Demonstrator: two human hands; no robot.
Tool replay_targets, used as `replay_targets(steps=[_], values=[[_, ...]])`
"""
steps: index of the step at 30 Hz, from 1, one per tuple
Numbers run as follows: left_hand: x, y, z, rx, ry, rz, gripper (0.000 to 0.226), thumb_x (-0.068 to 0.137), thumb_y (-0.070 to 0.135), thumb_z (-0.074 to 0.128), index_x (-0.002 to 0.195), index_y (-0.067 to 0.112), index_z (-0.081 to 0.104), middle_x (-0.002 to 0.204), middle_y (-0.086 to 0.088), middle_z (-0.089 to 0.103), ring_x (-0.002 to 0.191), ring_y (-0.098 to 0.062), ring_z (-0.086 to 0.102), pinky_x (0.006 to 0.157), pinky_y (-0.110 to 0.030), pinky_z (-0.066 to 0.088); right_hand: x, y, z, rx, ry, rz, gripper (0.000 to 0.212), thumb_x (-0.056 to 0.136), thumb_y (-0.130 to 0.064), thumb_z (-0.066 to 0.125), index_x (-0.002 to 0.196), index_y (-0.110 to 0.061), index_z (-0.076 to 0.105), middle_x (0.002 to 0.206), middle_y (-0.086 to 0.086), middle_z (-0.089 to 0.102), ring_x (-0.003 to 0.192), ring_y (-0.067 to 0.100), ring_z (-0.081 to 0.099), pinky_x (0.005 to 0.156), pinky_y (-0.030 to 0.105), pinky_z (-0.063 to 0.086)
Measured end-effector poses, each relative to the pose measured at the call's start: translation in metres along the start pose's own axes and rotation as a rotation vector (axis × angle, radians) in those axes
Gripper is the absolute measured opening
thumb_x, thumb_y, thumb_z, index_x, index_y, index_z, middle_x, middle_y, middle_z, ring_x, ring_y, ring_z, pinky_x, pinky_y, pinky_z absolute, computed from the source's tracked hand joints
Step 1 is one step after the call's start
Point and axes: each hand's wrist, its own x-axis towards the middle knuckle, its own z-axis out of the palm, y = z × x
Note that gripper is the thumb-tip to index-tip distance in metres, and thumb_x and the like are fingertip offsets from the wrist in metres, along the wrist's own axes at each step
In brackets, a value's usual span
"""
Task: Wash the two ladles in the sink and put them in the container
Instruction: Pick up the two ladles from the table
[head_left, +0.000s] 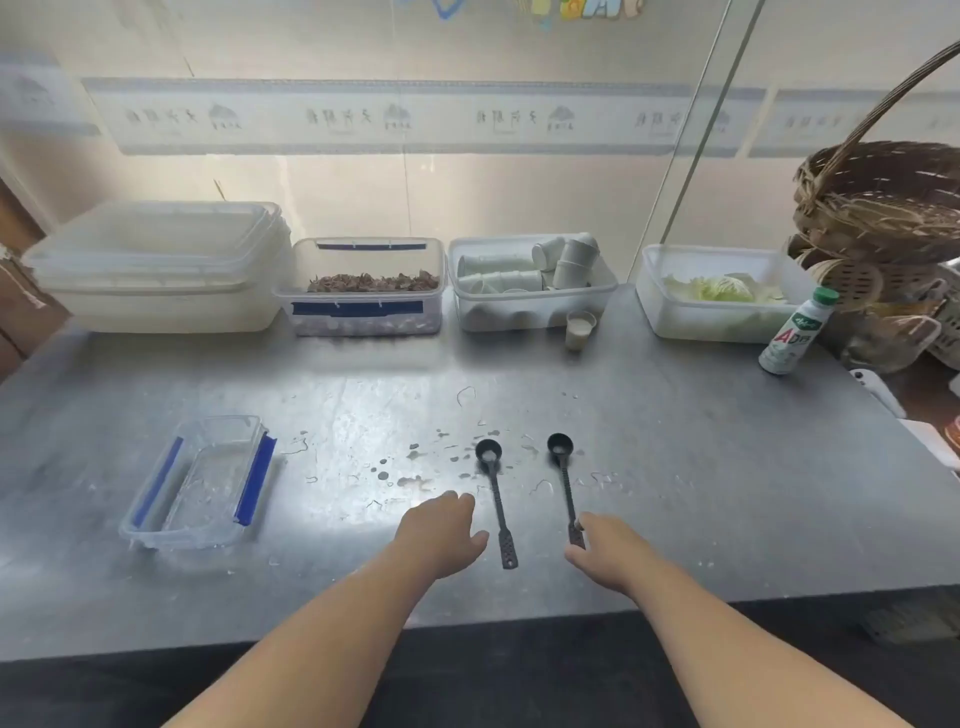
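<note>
Black plastic right ladle (565, 483) gripped at its handle by the right hand (605, 553), black left ladle (497, 499) lying beside the loosely spread left hand (441, 535), steel counter (727, 467) wetted.

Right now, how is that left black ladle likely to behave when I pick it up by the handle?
The left ladle looks thin and probably light, likely stiff plastic. Its bowl holds something white, so tilting could spill it. Water drops lie on the steel counter around it, so the handle may be slippery. It lies flat beside the left hand, so rolling seems unlikely.
</note>
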Motion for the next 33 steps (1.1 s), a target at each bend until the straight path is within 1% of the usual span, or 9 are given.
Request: replay_targets(steps=[5,10,13,19,22,25,28,31,33], values=[[0.012,-0.002,0.008,-0.006,0.005,0.019,0.04,0.091,0.05,0.045,0.11,0.016,0.05,0.105,-0.003,0.055,0.093,-0.025,0.059,0.073,-0.036,0.046,0.01,-0.002,0.002,0.025,0.029,0.028,0.025,0.09,-0.036,0.052,0.106,-0.017,0.051,0.105,0.005,0.061,0.094,0.024,0.061,0.078,0.034,0.049],[0.033,-0.004,0.021,-0.032,-0.015,-0.016,0.04,0.091,0.05,0.044,0.113,0.017,0.05,0.106,-0.001,0.056,0.093,-0.023,0.059,0.073,-0.035,0.046,0.033,0.009,0.003,0.063,0.069,0.027,0.039,0.093,-0.036,0.052,0.125,-0.015,0.047,0.111,0.004,0.06,0.091,0.022,0.059,0.074,0.032,0.047],[0.048,-0.001,0.027,-0.04,-0.036,-0.063,0.041,0.091,0.048,0.043,0.117,0.017,0.05,0.11,-0.001,0.056,0.097,-0.024,0.059,0.078,-0.036,0.048,0.053,0.023,-0.001,0.073,0.084,0.047,0.047,0.094,-0.037,0.051,0.136,-0.016,0.043,0.127,0.007,0.058,0.109,0.027,0.061,0.078,0.035,0.047],[0.08,0.023,0.036,-0.127,-0.089,-0.216,0.029,0.092,0.038,0.043,0.111,0.017,0.052,0.105,-0.001,0.054,0.098,-0.025,0.058,0.071,-0.034,0.04,0.089,0.051,-0.007,0.053,0.041,0.001,0.038,0.094,-0.04,0.047,0.124,-0.017,0.051,0.123,0.005,0.06,0.109,0.027,0.06,0.079,0.036,0.047],[0.093,0.033,0.04,-0.202,-0.086,-0.307,0.024,0.093,0.038,0.044,0.104,0.018,0.054,0.098,0.001,0.051,0.092,-0.023,0.058,0.069,-0.034,0.041,0.103,0.055,-0.005,0.106,0.062,-0.013,0.026,0.094,-0.041,0.048,0.106,-0.019,0.052,0.111,0.002,0.059,0.097,0.024,0.057,0.073,0.036,0.045],[0.103,0.038,0.043,-0.276,-0.048,-0.389,0.027,0.094,0.038,0.046,0.106,0.016,0.057,0.104,-0.002,0.054,0.09,-0.022,0.057,0.07,-0.033,0.043,0.113,0.05,-0.003,0.136,0.073,-0.022,0.024,0.094,-0.044,0.048,0.094,-0.02,0.047,0.097,-0.001,0.054,0.082,0.022,0.054,0.068,0.037,0.045],[0.108,0.037,0.046,-0.36,-0.031,-0.442,0.023,0.093,0.035,0.051,0.103,0.015,0.059,0.101,-0.001,0.055,0.086,-0.02,0.058,0.069,-0.03,0.041,0.118,0.046,0.002,0.194,0.065,-0.004,0.024,0.095,-0.043,0.048,0.093,-0.019,0.046,0.092,-0.001,0.054,0.079,0.022,0.055,0.066,0.038,0.046],[0.111,0.035,0.051,-0.505,-0.001,-0.508,0.012,0.091,0.032,0.057,0.093,0.021,0.058,0.09,0.003,0.062,0.075,-0.012,0.059,0.058,-0.026,0.04,0.123,0.043,0.006,0.227,0.073,0.035,0.023,0.095,-0.042,0.048,0.092,-0.019,0.047,0.092,-0.002,0.055,0.078,0.02,0.055,0.063,0.036,0.044],[0.116,0.033,0.054,-0.595,0.022,-0.565,0.011,0.088,0.032,0.06,0.086,0.022,0.059,0.085,0.005,0.063,0.073,-0.009,0.059,0.056,-0.026,0.041,0.127,0.042,0.007,0.221,0.079,0.063,0.024,0.096,-0.042,0.049,0.093,-0.019,0.048,0.092,-0.002,0.055,0.078,0.02,0.056,0.063,0.035,0.043]])
